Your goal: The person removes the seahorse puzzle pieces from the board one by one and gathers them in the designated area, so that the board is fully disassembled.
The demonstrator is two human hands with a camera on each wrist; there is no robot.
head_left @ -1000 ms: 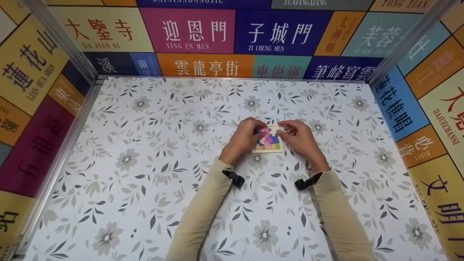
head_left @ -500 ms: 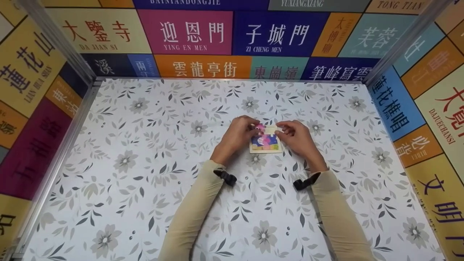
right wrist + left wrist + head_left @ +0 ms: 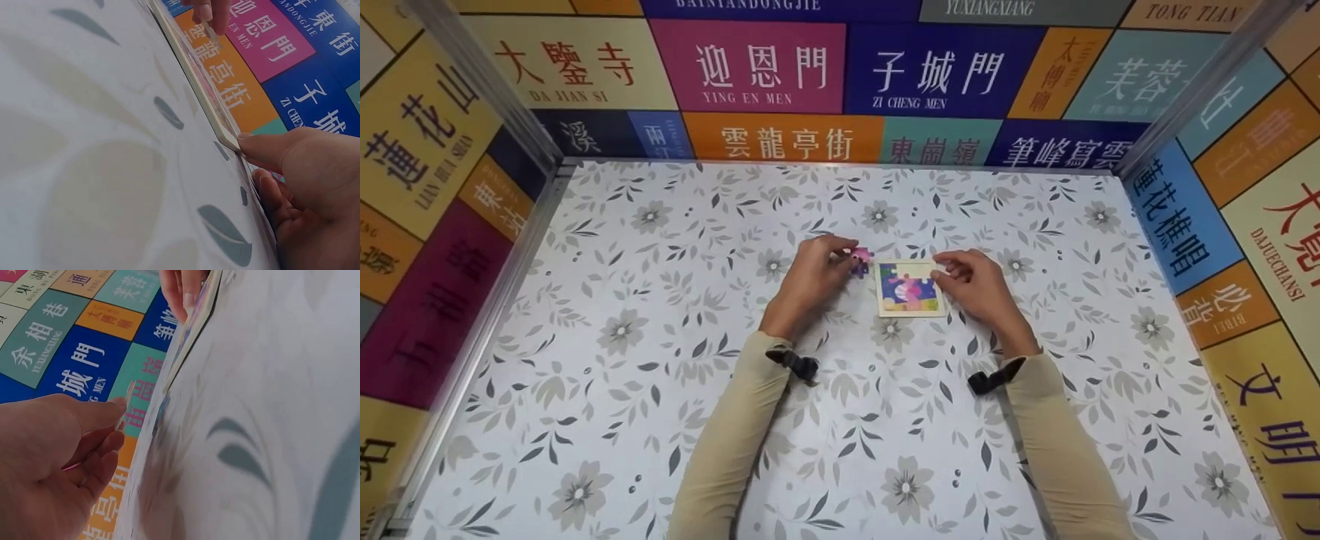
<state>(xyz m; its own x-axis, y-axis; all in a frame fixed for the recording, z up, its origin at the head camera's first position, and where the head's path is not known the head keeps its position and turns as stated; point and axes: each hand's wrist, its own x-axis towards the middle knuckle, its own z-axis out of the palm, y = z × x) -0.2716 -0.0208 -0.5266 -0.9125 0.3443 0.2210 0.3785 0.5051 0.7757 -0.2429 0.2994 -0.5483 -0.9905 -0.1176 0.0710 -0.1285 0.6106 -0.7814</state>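
So the whole thing hangs on one gap, I reckon: the piece [image 3: 862,259] versus the board [image 3: 911,314]. The left hand [image 3: 810,279] has the piece pinched between thumb and index finger, printed side up, and both wrist views make it look off the counter [image 3: 660,420] and more or less level with the board. It's just beside the board's far left corner, not touching. The bare cream patch inside the board, along its far edge, is to the right of the piece, so the line between them runs sideways along the counter's far edge.

The right hand [image 3: 976,281] is at the other side, fingers bent, thumb and index finger holding the board's far right corner. Can't tell how hard. The board's flat on the counter, past the middle toward the far edge and a touch right. It's pretty much square, so no real long axis to worry about. Left hand's nearest the piece, obviously; the right one's well apart from it.
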